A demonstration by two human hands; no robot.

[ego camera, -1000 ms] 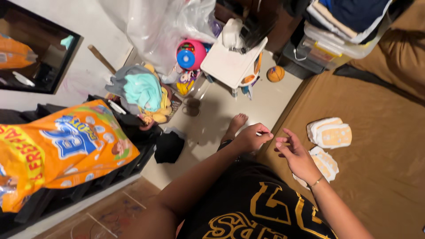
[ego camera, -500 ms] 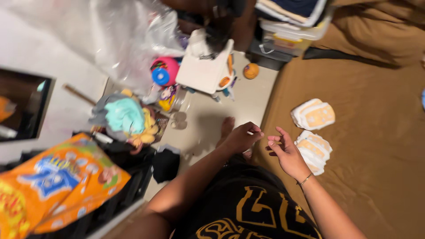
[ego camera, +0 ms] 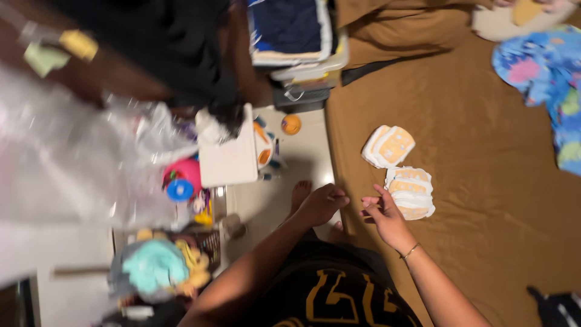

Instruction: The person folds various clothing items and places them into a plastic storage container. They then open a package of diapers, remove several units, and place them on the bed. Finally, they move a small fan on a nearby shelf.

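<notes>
The diapers (ego camera: 410, 192) lay in a small folded stack on the brown bed cover (ego camera: 484, 200), just beside your right hand, with a second folded stack (ego camera: 388, 146) a little farther up the cover.

Taken from the left: a heap of clear plastic sheeting (ego camera: 66, 163) filled that side of the view, blurred, and below it a basket of soft toys and cloth (ego camera: 158, 269) sat on the floor. Next came a pink and blue toy (ego camera: 180, 180) and a small white toy table (ego camera: 230, 158), with an orange ball (ego camera: 291, 124) beyond it. Your bare foot (ego camera: 299, 195) stood on the pale floor.

Your left hand (ego camera: 321, 204) was curled with the fingertips pinched together; the frame was too soft to show whether anything small sat in that grip. Your right hand (ego camera: 381, 217) was held loosely open, palm turned in toward the left hand, fingers spread and holding nothing.

The relation that mattered: the near stack lay just to the right of your right hand and a touch above it, almost touching the fingertips, while your left hand was well apart from it across the bed's edge. The stack's long side ran roughly up and down the view, along the line of your fingers. The right hand was plainly the nearer one.

A blue patterned cloth (ego camera: 544, 85) lay at the far right.
</notes>
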